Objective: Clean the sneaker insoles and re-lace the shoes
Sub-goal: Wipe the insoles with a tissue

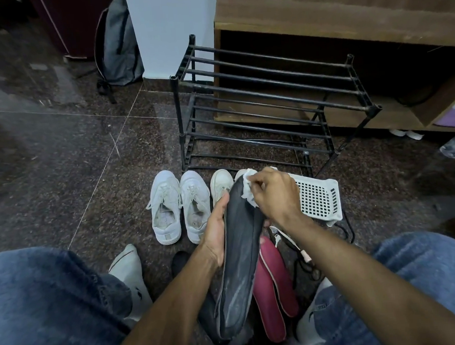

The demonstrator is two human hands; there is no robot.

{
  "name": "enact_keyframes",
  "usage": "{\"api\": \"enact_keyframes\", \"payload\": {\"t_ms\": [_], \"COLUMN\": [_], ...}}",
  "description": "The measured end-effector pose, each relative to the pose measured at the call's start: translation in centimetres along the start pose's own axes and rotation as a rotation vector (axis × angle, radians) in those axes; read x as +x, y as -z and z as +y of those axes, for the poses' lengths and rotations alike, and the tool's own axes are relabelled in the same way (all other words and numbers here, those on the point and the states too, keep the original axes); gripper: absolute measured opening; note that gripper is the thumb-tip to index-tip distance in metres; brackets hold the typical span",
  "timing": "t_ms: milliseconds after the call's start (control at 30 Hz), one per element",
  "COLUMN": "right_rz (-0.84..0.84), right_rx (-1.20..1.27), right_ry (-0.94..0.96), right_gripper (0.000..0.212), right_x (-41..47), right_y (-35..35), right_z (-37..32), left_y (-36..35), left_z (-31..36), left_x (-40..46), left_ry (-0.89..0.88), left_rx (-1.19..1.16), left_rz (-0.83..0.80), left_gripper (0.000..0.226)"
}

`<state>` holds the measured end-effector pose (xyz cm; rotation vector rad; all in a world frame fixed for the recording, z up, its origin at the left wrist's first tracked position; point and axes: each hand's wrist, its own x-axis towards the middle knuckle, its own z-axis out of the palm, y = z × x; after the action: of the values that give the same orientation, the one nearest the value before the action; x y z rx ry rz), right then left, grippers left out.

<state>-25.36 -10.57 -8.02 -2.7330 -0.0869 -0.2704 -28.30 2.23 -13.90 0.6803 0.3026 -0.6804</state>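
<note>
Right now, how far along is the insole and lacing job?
Done: insoles look out; two pink insoles lie on the floor. In hand: the left hand holds a dark insole while the right hand presses a white wipe to its tip. Left: the pair of white sneakers lacks insoles; loose laces lie on the floor.

Black shoe rack – grey backpack behind, white basket near

a pair of sneakers lies left of the basket, with the rack behind both.
</note>
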Motion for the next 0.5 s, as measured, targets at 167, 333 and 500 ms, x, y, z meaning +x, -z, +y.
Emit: {"api": "enact_keyframes", "payload": {"t_ms": [167, 333, 500], "right_rz": [-0.167, -0.102, -0.076], "right_rx": [0.063, -0.029, 0.068], "right_ry": [0.326, 0.132, 0.245], "right_gripper": [0.035, 0.025, 0.021], "right_x": [-5.2, -1.0, -3.0], "right_y": [-1.6, -0.8, -1.1], "right_z": [-1.6, -0.1, -1.2], "left_y": [0.6, 0.3, 0.5], "left_z": [0.0, -0.2, 0.1], "left_x": [0.4, 0.1, 0.2], "left_ry": [-0.109, 0.002, -0.054], "left_rx": [0.019, 0.013, 0.030], "left_rz": [0.079, 0.050, 0.058], "left_gripper": [0.052, 0.063, 0.057]}}
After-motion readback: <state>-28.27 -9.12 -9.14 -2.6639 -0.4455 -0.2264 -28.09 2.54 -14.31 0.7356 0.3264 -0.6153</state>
